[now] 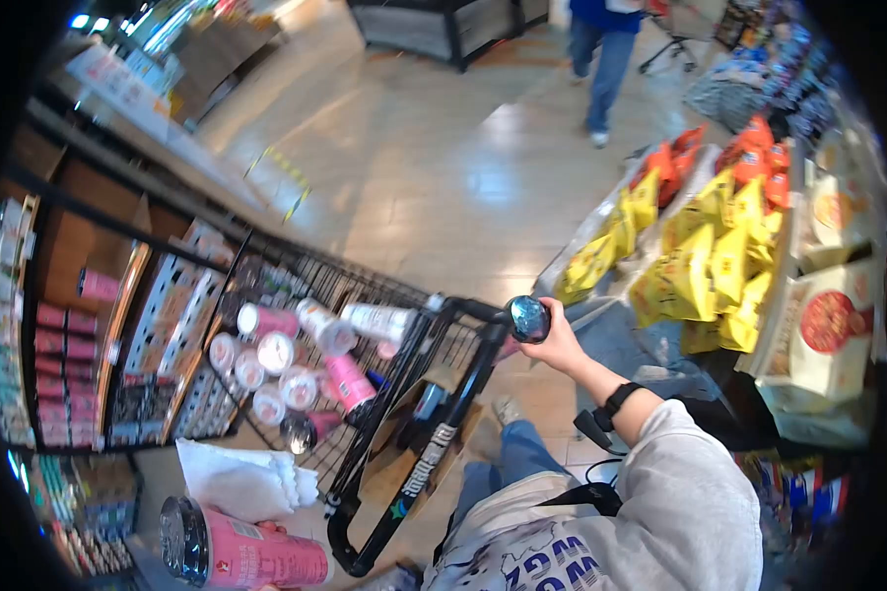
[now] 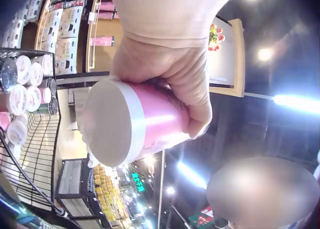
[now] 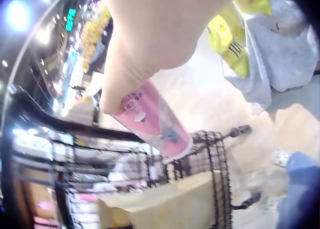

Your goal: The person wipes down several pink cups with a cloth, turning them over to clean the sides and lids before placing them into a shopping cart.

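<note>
In the head view my left hand (image 2: 165, 64) is mostly hidden behind a pink cup (image 1: 256, 552) with a dark lid, at the lower left. The left wrist view shows the fingers and thumb gripping this cup around its side, its white end facing the camera. My right hand (image 1: 559, 340) holds another pink cup (image 3: 155, 121) near its top, beside the cart's handle (image 1: 434, 443). Its shiny dark lid (image 1: 529, 320) faces up in the head view. Several pink and white cups (image 1: 276, 352) lie jumbled in the black wire shopping cart (image 1: 365, 295).
Shelves (image 1: 118, 355) of pink cups and boxed goods line the left. Yellow snack bags (image 1: 695, 266) fill a display on the right. A brown cardboard box (image 3: 165, 204) sits at the cart. Farther off, a person (image 1: 601, 59) stands in the aisle. A white scalloped sheet (image 1: 237, 478) shows above the left cup.
</note>
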The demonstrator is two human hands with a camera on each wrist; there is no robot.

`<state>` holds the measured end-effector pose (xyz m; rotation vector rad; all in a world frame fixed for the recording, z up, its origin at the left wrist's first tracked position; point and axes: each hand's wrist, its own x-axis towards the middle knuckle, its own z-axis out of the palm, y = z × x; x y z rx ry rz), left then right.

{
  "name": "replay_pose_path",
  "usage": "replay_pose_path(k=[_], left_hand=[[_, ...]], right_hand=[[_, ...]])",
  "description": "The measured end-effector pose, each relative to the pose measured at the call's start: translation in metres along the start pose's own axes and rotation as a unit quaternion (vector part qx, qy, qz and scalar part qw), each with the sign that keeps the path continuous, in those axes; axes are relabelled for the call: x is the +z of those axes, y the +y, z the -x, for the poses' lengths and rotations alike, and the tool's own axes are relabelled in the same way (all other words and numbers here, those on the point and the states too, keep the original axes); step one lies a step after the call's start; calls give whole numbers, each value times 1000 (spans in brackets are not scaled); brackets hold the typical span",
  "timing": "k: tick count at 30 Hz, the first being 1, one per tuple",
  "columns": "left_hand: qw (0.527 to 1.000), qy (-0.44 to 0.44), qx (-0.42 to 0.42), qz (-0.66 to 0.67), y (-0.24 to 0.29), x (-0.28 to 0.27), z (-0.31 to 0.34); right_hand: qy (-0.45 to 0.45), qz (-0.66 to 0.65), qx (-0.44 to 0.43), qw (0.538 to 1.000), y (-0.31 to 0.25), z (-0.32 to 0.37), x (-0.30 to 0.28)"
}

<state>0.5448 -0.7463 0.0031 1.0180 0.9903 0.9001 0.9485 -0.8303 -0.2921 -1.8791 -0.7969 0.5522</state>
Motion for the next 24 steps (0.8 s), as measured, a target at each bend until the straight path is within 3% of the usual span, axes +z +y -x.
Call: replay_pose_path(k=[4,5,7,9,11,13,15,16,17,19,20,21,24], left_hand=[[994,-102,7,47,9,33,1],[991,-121,13,58,12,39,4],[986,-149,26,73,19,47,12],[982,-166,42,80,29,46,19],[980,-172,54,83,41,40,32],[978,-183,71,69,17,28,13],[979,-179,88,52,11,38,12],[976,-197,94,23,14,46,11],[972,-212,100,-6,14,50,9],[970,-161,156,-92,4,57,5],[955,-143,209,-155,3,59,6],[956,-142,191,-171,5,61,10],[951,-111,251,-142,6,44,2]], right_hand=[[-7,-165,-79,983,-113,12,-113],[10,-156,-93,983,-141,22,-130],[-17,-330,-72,941,-198,42,-151],[-6,-375,-103,921,-230,64,-151],[-32,-556,-36,830,-253,80,-142],[-54,-577,-90,810,-263,81,-123],[-220,-655,-46,721,-288,89,-114],[-191,-616,-43,763,-303,90,-103],[-204,-613,-46,762,-309,91,-91],[-229,-622,-55,747,-316,95,-61],[-222,-592,-73,771,-319,94,-45],[-238,-592,-74,766,-324,95,-33],[-261,-569,-27,780,-341,92,2]])
